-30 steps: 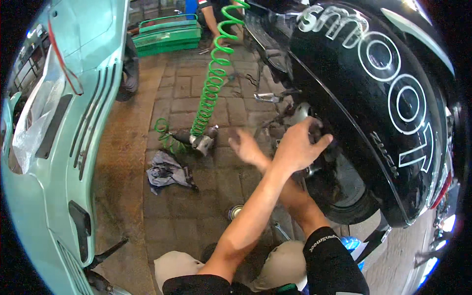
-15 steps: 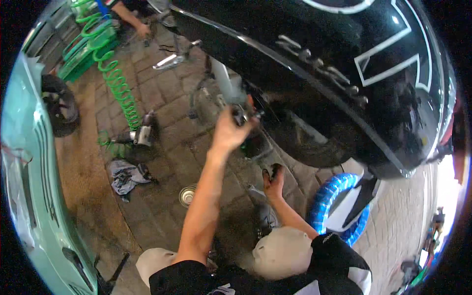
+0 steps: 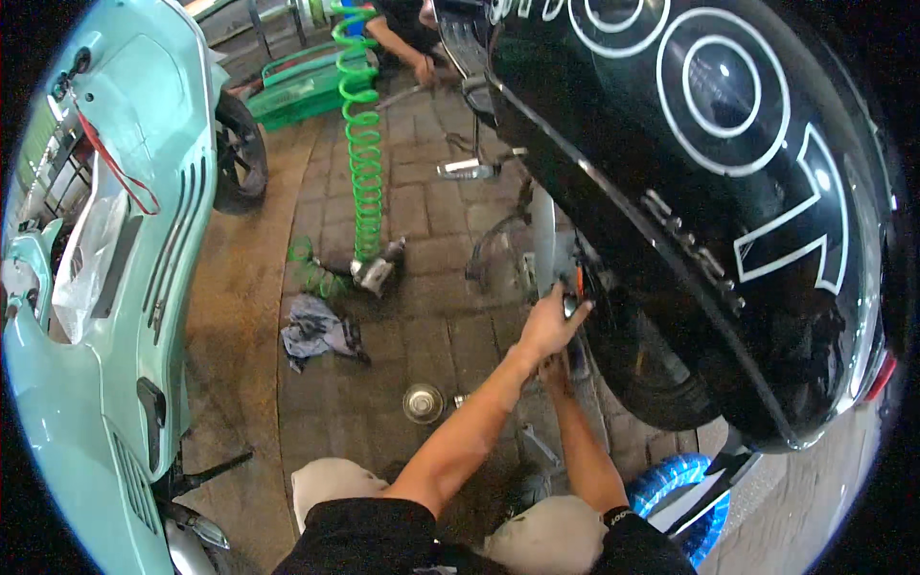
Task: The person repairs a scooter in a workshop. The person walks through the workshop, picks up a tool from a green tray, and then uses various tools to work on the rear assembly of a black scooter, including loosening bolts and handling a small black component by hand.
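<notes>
— Where were the hands?

— Both reached under the glossy black scooter [image 3: 690, 192]. The left hand [image 3: 551, 321] gripped a small dark part [image 3: 572, 305] beside the rear wheel [image 3: 652, 374], fingers curled tight around it.

— And the right hand [image 3: 554, 366]?

— Just below, mostly hidden; its grip could not be told. A round metal cap [image 3: 423, 402] lay near on the brick floor [image 3: 422, 240].

Left hand [image 3: 548, 324] grips a small part under the black scooter [image 3: 690, 192]; right hand [image 3: 554, 366] sits just below, at 6 o'clock.
</notes>
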